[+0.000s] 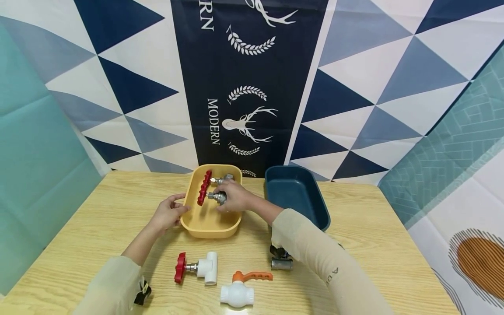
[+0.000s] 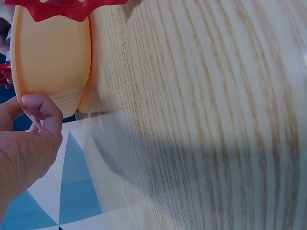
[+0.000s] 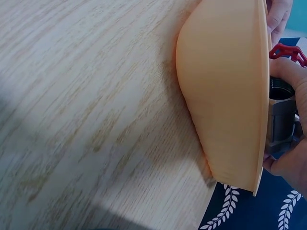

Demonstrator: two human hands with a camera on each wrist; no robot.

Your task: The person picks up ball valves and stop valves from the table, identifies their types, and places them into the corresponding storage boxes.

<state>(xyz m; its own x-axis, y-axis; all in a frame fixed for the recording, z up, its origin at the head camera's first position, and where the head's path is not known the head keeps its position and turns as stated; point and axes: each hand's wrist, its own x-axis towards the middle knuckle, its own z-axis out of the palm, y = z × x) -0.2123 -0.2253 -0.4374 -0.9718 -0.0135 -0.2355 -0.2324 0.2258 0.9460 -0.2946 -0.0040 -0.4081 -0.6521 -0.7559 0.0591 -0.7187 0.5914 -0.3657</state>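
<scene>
Silver-grey metal valve with a red scalloped handwheel [image 1: 217, 198] sits within the outline of the yellow rectangular plastic tray [image 1: 212, 233], its body gripped by the right hand [image 1: 235, 197], thumb and fingers curled round the metal. Held by that thick end, the wheel is left free and points toward the tray's left side; the body probably gives the firmer hold, being the heavier part. Whether the valve bears on the tray floor I cannot tell. Opposite, the left hand [image 1: 167, 214] pinches the tray's left rim, thumb toward the inside and fingers outside, seemingly to steady the light plastic. Just beyond the gripped valve, a second silver metal valve with a red wheel [image 1: 214, 180] lies alongside, turned the same way, perhaps so both fit neatly. Right of the tray, a dark blue rectangular plastic tray [image 1: 296, 194] stands apart. Nearer the person, spaced out and so easy to reach, lie a white plastic tee valve with a red wheel [image 1: 207, 268], a white plastic ball valve with an orange lever [image 1: 237, 295], and a grey metal fitting [image 1: 281, 264] beside the right sleeve [image 1: 315, 249].
</scene>
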